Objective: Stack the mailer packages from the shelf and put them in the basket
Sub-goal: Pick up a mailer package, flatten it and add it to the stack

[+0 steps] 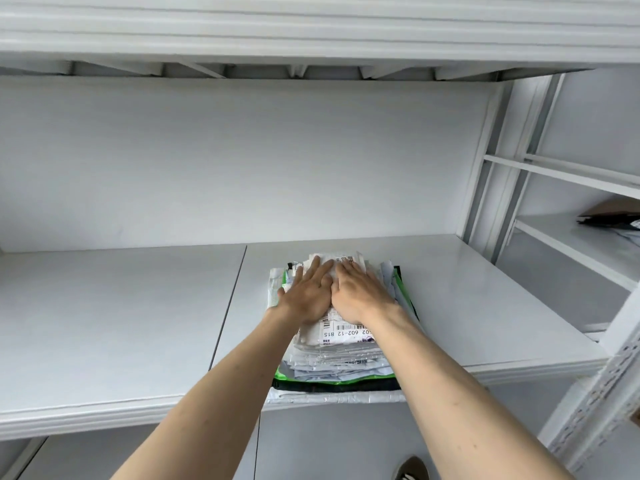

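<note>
Mailers [341, 355] are piled in the middle of the frame on the shelf [121, 306], pressed flat under the spread left hand [304, 296] and right hand [356, 294], so the pile is best gripped by both sides before being lifted.

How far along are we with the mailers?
Stacking looks done: the mailers sit in one pile at the shelf edge. In hand: left hand and right hand press flat on top. Left: lifting the pile into the basket, which isn't in view.
</note>
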The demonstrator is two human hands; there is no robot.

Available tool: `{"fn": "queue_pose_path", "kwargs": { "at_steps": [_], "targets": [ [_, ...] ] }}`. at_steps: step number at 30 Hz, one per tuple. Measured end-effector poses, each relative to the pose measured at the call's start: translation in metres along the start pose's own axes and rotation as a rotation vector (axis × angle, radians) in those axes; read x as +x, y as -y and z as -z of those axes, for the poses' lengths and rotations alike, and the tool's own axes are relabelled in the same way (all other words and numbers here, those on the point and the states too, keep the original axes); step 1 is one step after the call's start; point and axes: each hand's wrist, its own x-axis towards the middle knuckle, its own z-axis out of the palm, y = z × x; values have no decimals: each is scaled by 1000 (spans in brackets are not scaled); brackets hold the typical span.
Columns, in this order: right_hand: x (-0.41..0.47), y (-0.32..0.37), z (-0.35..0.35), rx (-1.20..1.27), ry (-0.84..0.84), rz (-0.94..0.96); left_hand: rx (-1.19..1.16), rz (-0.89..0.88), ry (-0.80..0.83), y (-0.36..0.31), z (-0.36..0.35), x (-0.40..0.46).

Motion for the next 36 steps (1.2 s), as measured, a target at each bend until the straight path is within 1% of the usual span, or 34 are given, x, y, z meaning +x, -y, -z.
{"fn": "queue_pose_path", "kwargs": {
  "at_steps": [3, 9, 13, 17, 22, 30, 33, 36],
  "targets": [
    [2, -6, -11, 44, 58, -28, -11, -5, 43, 6, -10, 8],
    [7, -10, -29, 47, 91, -52, 1, -58, 72, 27, -29, 27],
    [10, -13, -33, 45, 103, -59, 56, -64, 103, 43, -41, 44],
    [10, -14, -37, 56, 100, -64, 37, -86, 108, 41, -41, 45],
    [10, -17, -41, 87, 94, -69, -28, -56, 88, 45, -45, 50],
    [11, -18, -46, 133, 87, -73, -37, -27, 90, 49, -50, 50],
    [9, -12, -38, 141, 111, -71, -51, -9, 100, 50, -45, 49],
    [9, -10, -25, 208, 91, -68, -23, -19, 67, 31, -28, 37]
  ]
}}
